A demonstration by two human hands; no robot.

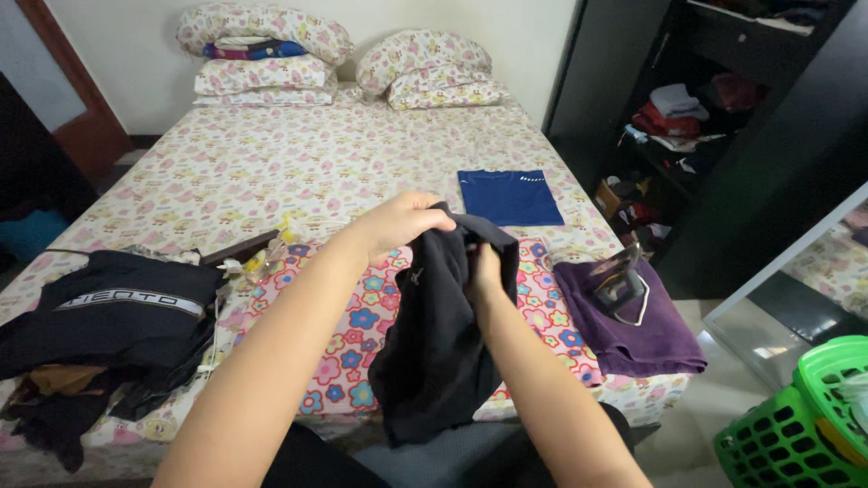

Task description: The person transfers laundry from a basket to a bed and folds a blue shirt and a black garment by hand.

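Holding the dark garment (438, 334) up over the bed's (271, 163) near edge, my left hand (398, 221) and right hand (484, 271) both pinch its top closed; I'd judge spreading them apart keeps it straight.

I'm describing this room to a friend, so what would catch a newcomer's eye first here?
Both hands, left and right, hold up a black garment in the centre, over a flowered cloth on the bed. A dark clothes pile lies at left, a green basket at lower right.
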